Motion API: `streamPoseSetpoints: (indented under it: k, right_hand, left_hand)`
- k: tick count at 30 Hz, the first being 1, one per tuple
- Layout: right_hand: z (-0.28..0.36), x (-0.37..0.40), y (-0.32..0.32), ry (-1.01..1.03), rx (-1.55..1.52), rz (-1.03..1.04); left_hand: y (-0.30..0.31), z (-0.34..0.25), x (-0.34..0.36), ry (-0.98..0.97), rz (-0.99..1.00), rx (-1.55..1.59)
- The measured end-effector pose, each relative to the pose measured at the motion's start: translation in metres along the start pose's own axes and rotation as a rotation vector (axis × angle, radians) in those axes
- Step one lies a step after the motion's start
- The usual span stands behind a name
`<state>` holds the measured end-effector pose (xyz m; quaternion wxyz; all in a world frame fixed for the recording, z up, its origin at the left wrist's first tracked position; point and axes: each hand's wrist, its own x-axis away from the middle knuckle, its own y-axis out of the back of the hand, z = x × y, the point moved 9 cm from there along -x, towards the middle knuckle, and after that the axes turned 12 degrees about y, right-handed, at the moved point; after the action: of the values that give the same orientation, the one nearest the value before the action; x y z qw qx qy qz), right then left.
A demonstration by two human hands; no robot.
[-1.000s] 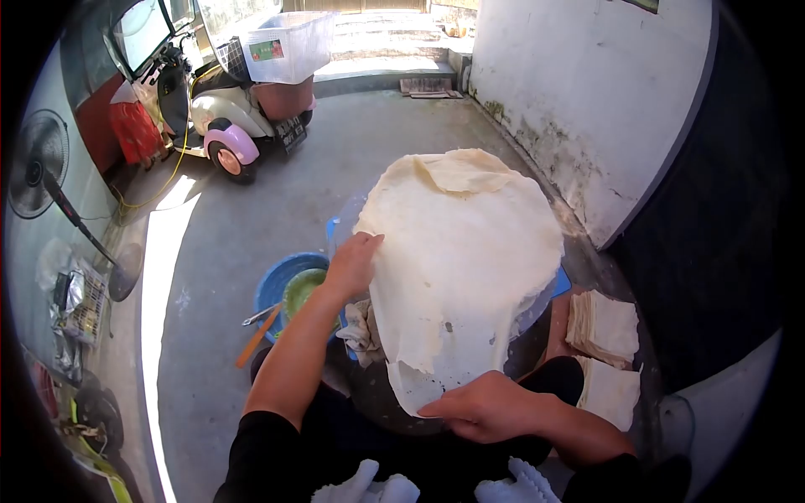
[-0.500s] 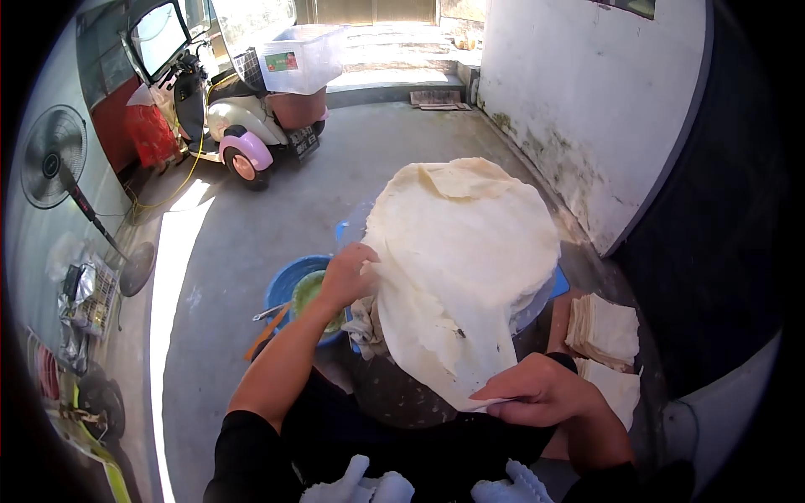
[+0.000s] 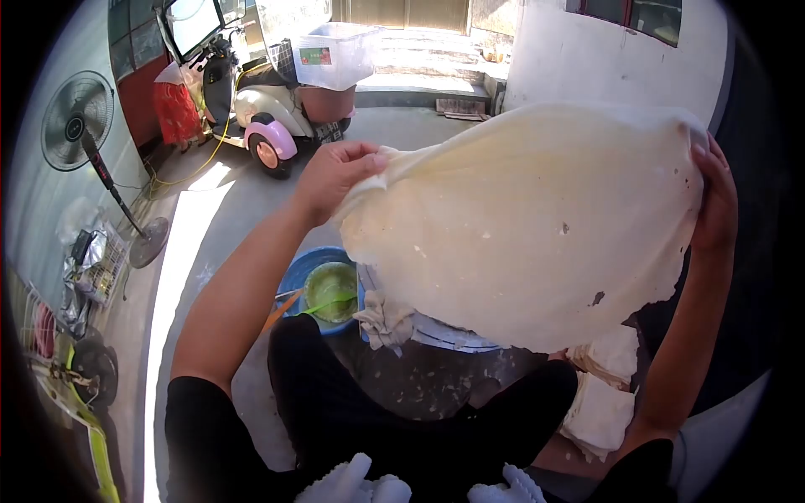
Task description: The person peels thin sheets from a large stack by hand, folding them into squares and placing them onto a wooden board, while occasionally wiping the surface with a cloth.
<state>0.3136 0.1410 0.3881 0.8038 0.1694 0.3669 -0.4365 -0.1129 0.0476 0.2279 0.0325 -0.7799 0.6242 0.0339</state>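
Observation:
A large, thin, pale sheet [image 3: 528, 226] with small holes and a ragged lower edge hangs between my two hands. My left hand [image 3: 340, 180] pinches its upper left corner, where the sheet is bunched. At its right edge my right hand [image 3: 713, 193] grips it, the fingertips partly behind the sheet. Below the sheet a crumpled cloth [image 3: 386, 320] lies at the rim of a blue-edged surface, mostly hidden. Left of the cloth, a blue basin [image 3: 293, 277] holds a green bowl [image 3: 331, 289] with a green utensil.
Stacks of folded pale sheets [image 3: 599, 411] lie at the lower right. A standing fan [image 3: 77, 126] is at the left. Farther back stand a scooter [image 3: 268, 117] with a clear plastic bin [image 3: 335, 54], steps [image 3: 419, 63] and a white wall [image 3: 553, 67].
Both hands have risen, lifting the sheet up and spreading it. My right hand has swung far up and to the right. The view has shifted slightly.

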Motion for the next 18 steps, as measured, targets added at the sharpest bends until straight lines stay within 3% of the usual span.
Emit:
streamPoseSetpoints:
  k: [4, 7, 9, 13, 18]
  right_hand:
    - [0.007, -0.014, 0.008, 0.005, 0.077, -0.046]
    - [-0.014, -0.017, 0.037, -0.048, 0.128, 0.016]
    - [-0.034, -0.014, 0.049, -0.076, 0.161, -0.09]
    - [-0.08, -0.023, 0.072, -0.187, 0.214, -0.113]
    - [-0.092, -0.058, 0.095, -0.155, 0.499, -0.117]
  left_hand:
    - [-0.013, -0.003, -0.011, 0.094, 0.04, 0.004]
    - [-0.009, 0.0, -0.028, 0.075, -0.042, -0.038]
    - [0.001, 0.003, -0.045, 0.052, -0.036, 0.057]
    - [0.002, -0.013, -0.075, 0.054, -0.187, -0.141]
    - [0.007, -0.066, -0.118, -0.154, -0.261, -0.144]
